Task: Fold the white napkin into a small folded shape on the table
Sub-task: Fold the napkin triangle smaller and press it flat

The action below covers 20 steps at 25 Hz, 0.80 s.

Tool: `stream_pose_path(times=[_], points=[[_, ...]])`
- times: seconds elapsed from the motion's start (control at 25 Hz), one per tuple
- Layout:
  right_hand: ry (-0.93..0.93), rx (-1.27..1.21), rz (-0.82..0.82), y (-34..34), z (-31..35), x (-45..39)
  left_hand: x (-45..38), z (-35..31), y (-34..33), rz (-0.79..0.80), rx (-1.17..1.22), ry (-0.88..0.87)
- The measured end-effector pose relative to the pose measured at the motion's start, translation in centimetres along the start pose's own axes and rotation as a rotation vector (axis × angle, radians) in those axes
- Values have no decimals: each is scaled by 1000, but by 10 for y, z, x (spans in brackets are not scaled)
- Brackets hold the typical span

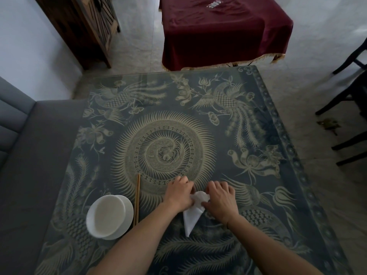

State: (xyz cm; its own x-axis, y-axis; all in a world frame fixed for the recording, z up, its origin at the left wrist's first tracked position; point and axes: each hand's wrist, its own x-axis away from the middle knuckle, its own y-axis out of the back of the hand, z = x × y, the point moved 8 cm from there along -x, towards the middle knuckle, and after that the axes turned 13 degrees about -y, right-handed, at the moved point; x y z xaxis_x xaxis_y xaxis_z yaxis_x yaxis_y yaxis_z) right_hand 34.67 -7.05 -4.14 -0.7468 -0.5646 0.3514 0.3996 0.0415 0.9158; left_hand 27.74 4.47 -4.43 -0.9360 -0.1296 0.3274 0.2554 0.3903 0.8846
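Observation:
The white napkin [192,214] lies on the patterned table [258,175] near its front edge, folded into a narrow cone shape whose point faces me. Its wide far end is bunched between my hands. My left hand [178,192] grips the napkin's upper left side, fingers curled over the paper. My right hand [220,199] holds the upper right side, thumb pressing on the fold. The far edge of the napkin is hidden under my fingers.
A white bowl [108,216] stands at the front left, with a pair of wooden chopsticks [137,197] lying just right of it. A grey sofa [29,155] borders the table's left side. Dark chairs [353,100] stand at the right; a red-draped table [218,32] lies beyond.

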Motion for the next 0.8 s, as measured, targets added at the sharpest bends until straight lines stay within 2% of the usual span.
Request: stream_pose_path(times=[0.24,0.36,0.52,0.64,0.8], points=[[35,-39,65,1,6,-4,6,2,-10,33,133,62],[74,-22,47,5,7,-6,14,7,-12,14,288,104],[107,-63,1,12,14,-10,25,13,-8,-29,310,94],[68,-189,21,16,13,-11,33,16,-1,-84,288,103],[-83,-467,158,1,-2,-5,42,17,0,-139,318,107]])
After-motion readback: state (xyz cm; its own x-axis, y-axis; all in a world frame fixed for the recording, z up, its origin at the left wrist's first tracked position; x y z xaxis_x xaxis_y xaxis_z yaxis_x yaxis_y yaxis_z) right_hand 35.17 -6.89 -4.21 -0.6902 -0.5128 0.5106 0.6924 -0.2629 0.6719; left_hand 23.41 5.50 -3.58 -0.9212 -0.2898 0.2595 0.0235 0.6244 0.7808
